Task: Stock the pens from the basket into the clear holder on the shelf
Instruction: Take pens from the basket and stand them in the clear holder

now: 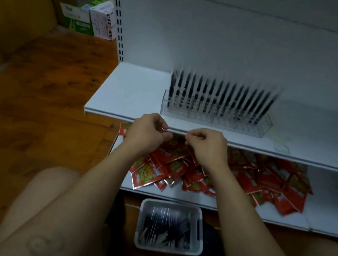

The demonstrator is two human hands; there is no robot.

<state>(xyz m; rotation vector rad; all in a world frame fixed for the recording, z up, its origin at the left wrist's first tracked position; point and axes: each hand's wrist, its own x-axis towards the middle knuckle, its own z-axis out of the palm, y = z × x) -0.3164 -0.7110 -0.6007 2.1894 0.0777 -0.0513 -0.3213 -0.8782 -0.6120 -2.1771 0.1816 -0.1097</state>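
Curling at the shelf [125,92] edge, left hand [148,132] and right hand [206,145] hold what I cannot tell; one clear holder [216,121] stands just beyond, one basket [167,249] below.

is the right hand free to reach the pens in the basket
Probably yes: the basket sits uncovered, nothing lies over its pens, and open space separates it from the right hand; whether that hand already holds something is unclear.

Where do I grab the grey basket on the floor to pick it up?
Grip the basket by its two side walls, reaching down from above. The right wall has a cut-out handle slot to hold; a matching left one probably exists but doesn't show clearly. It sits upright with loose pens inside, so lift it level.
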